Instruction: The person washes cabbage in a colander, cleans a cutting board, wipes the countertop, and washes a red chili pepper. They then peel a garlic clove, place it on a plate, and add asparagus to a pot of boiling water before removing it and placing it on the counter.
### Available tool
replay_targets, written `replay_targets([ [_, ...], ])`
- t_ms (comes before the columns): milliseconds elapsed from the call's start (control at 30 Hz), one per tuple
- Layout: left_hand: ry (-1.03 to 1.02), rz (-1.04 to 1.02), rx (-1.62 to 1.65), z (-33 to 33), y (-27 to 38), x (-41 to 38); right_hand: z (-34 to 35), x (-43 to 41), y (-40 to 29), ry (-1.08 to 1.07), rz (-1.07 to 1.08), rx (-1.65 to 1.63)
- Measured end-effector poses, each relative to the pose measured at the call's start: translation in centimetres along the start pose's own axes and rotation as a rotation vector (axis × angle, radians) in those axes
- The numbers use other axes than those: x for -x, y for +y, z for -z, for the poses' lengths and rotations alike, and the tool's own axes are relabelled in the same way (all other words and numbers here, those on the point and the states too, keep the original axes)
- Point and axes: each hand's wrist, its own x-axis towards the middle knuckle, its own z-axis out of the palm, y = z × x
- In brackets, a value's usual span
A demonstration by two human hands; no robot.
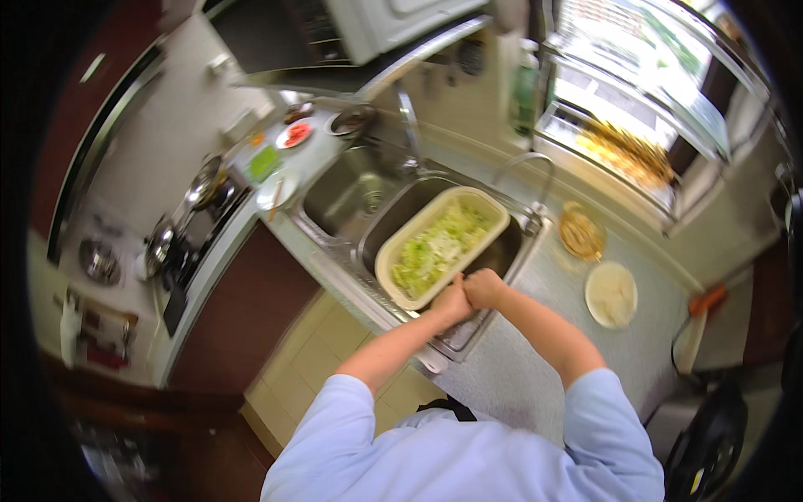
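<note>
A cream oval plastic basin (387, 256) filled with chopped pale green leafy vegetable (439, 246) sits over the right bowl of a steel double sink (374, 241). My left hand (453, 304) and my right hand (485, 289) meet just beyond the basin's near right side, above the sink. Their fingers are curled and the knuckles touch. Whether anything is between them is hidden. A curved faucet (408, 119) stands behind the sink, and a thinner curved spout (549, 172) is at its right corner.
Right of the sink are a glass dish (582, 232) and a white plate with pale pieces (611, 295). To the left lie a plate with chopsticks (285, 187), a green item (264, 163) and a plate of red pieces (295, 133). Pans (162, 246) stand by the stove, farther left.
</note>
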Motion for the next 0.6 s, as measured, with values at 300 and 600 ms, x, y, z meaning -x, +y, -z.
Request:
replay_targets([
  [300, 0.008, -0.242, -0.229, 2.2, 1.2, 1.9, -1.5, -0.1, 1.2, -0.129, -0.114, -0.251],
  [600, 0.110, -0.082, 0.479, 2.9, 1.7, 4.5, -0.6, 5.4, 0.4, 0.365, -0.361, -0.458],
])
